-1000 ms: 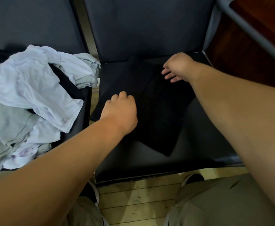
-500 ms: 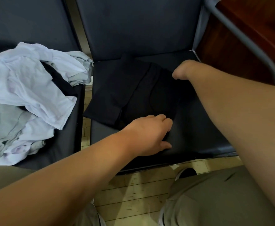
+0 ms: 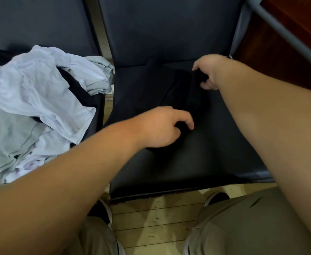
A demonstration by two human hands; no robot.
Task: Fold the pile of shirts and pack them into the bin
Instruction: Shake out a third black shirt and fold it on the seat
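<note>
Black shirt [image 3: 180, 92] was pinched at near edge by L hand [image 3: 160, 127], far edge by R hand [image 3: 210, 70]; fold prob. best pulled taut, edges aligned.

Left hand [image 3: 162, 127], right hand [image 3: 211, 71] pinch black shirt [image 3: 151, 92], apparently.

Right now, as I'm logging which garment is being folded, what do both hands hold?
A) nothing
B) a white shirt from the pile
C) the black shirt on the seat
C: the left hand and right hand both grip the black shirt lying on the dark seat, apart from the pile of pale shirts.
</note>
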